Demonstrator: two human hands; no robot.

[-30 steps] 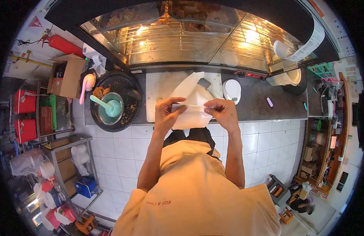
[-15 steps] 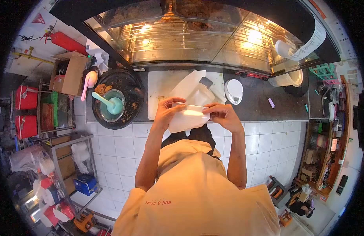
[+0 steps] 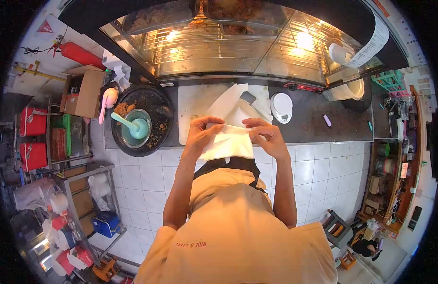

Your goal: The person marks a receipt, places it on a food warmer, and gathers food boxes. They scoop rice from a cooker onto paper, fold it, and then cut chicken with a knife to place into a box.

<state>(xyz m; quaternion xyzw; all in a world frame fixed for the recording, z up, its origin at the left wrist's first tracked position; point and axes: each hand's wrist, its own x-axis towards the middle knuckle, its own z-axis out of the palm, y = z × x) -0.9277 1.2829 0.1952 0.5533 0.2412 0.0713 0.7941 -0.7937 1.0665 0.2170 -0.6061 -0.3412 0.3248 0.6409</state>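
Note:
A folded piece of white paper (image 3: 230,146) hangs between my two hands in front of my waist, just over the counter's near edge. My left hand (image 3: 201,135) pinches its upper left corner, fingers bent over the edge. At the upper right corner, my right hand (image 3: 268,138) has its thumb and curled fingers on the paper, the index finger stretched along the top. Beyond the hands, more white paper sheets (image 3: 226,102) lie loosely on a white cutting board (image 3: 190,102), with a small grey piece (image 3: 248,97) among them.
Right of the board stands a white digital scale (image 3: 281,107); a lilac marker (image 3: 327,120) lies farther right. At left, a black round tray (image 3: 155,102) carries fried pieces and a metal bowl (image 3: 142,140) with a mint-green ladle (image 3: 129,123). A lit glass display cabinet (image 3: 204,61) runs along the back.
The paper has turned and hangs lower, its front now facing up more squarely. My right fingers have shifted along its upper right edge; my left hand stays near its corner.

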